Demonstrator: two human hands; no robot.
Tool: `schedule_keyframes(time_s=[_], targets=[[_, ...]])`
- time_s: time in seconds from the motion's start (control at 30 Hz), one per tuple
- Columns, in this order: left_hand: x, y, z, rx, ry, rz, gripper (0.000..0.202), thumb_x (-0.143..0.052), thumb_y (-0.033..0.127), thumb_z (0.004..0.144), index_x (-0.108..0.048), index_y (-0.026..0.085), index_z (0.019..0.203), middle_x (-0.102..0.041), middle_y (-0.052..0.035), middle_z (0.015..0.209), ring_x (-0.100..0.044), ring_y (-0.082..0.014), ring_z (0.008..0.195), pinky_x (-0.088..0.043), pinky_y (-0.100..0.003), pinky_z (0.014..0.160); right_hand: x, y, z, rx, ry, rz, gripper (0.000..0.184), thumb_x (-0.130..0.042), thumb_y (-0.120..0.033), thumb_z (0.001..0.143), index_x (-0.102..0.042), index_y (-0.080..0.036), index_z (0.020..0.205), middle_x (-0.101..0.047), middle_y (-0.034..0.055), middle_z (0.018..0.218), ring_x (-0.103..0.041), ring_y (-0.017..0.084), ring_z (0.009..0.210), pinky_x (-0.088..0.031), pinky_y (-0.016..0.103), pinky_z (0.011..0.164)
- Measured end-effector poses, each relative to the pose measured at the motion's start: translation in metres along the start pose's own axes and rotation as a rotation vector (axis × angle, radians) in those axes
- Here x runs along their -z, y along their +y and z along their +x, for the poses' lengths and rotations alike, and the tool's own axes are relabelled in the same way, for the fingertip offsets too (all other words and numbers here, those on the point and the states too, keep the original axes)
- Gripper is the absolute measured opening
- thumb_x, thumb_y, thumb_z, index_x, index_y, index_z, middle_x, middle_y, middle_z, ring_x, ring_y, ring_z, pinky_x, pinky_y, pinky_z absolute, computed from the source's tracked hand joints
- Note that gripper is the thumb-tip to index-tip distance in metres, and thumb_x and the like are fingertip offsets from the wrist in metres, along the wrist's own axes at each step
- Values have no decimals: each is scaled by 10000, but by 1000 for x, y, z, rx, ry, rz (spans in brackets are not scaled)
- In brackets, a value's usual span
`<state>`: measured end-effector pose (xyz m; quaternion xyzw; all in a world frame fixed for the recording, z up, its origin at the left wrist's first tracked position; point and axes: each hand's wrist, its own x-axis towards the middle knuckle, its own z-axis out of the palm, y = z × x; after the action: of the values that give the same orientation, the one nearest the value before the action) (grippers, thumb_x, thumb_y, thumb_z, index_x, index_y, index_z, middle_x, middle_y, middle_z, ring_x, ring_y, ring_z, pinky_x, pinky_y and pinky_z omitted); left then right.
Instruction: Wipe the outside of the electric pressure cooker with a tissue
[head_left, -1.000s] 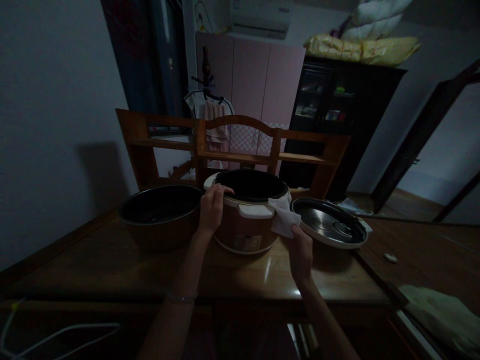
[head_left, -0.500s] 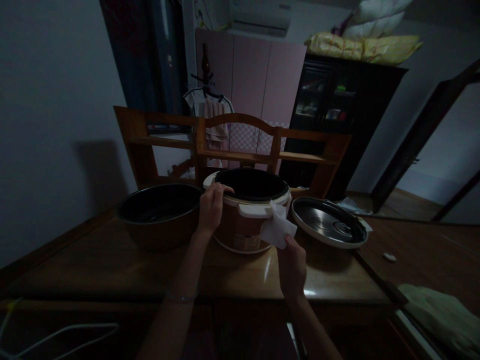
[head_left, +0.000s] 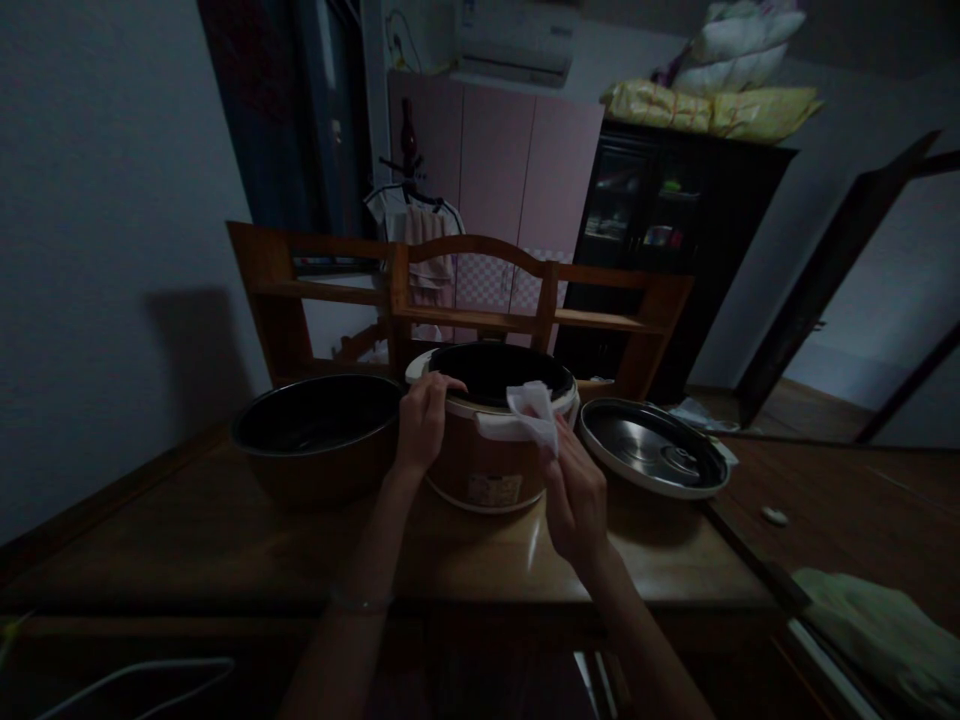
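Note:
A large rice cooker body (head_left: pixel 457 460), brown with a cream rim, stands uncovered on the wooden desk. My left hand (head_left: pixel 424 420) grips its rim at the left front, fingers hooked over the edge. A thin white tissue (head_left: pixel 534 412) is in my right hand (head_left: pixel 577 495), pressed against the right front rim by the white handle (head_left: pixel 495 428); its fingertips are partly behind the tissue. Left of the cooker sits a dark inner pot (head_left: pixel 315 470). The cooker lid (head_left: pixel 649 450) lies on the right, its metal underside up.
The wooden desk (head_left: pixel 465 560) has a raised shelf (head_left: pixel 480 318) along its back. On the floor at right lies a small white object (head_left: pixel 774 516). Pale green fabric (head_left: pixel 885 630) is at the lower right. A clothes stand and cabinets stand beyond.
My right hand has moved up and slightly left, bringing the tissue from the cooker's side below the handle onto the rim. My left hand keeps its place on the rim.

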<state>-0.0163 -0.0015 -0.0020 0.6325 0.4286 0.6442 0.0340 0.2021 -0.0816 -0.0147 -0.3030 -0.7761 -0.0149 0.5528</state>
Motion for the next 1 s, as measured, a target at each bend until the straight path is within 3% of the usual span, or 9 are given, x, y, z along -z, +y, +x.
schedule_keyframes(time_s=[0.1, 0.23, 0.6, 0.87, 1.0], targets=[[0, 0, 0, -9, -3, 5, 486, -282, 361, 1024, -727, 220, 888, -734, -31, 1058, -628, -185, 1115, -382, -317, 1101, -8, -3, 4, 74, -45, -58, 451, -360, -235, 1024, -509, -230, 1450, -569, 99, 1451, -452, 294, 1419, -357, 576, 1177], [0, -1, 0, -27, -20, 22, 485, -273, 351, 1022, -726, 221, 906, -733, -30, 1046, -620, -185, 1134, -374, -316, 1110, -13, -8, 7, 74, -30, -50, 451, -381, -184, 1012, -522, -229, 1438, -581, 87, 1444, -456, 272, 1421, -380, 546, 1179], [2, 4, 0, -17, -30, 0, 449, -283, 332, 1006, -699, 224, 875, -722, -38, 1007, -640, -189, 1050, -426, -324, 1042, -28, -23, 24, 241, -161, -65, 476, -393, -145, 962, -528, -162, 1418, -590, 132, 1427, -460, 263, 1418, -401, 537, 1181], [3, 3, 0, -3, -35, 10, 473, -274, 345, 1011, -704, 215, 864, -724, -43, 1004, -638, -186, 1041, -426, -319, 1042, -24, 0, 37, 568, -299, -157, 453, -463, -162, 884, -575, -66, 1312, -637, 197, 1347, -492, 275, 1390, -422, 487, 1174], [3, 3, 1, 2, -42, -6, 476, -279, 355, 1012, -705, 211, 856, -720, -43, 1013, -640, -179, 1027, -435, -305, 1021, -21, 8, 43, 693, -316, -188, 389, -477, -187, 887, -597, -83, 1242, -657, 191, 1305, -510, 270, 1369, -446, 477, 1157]])
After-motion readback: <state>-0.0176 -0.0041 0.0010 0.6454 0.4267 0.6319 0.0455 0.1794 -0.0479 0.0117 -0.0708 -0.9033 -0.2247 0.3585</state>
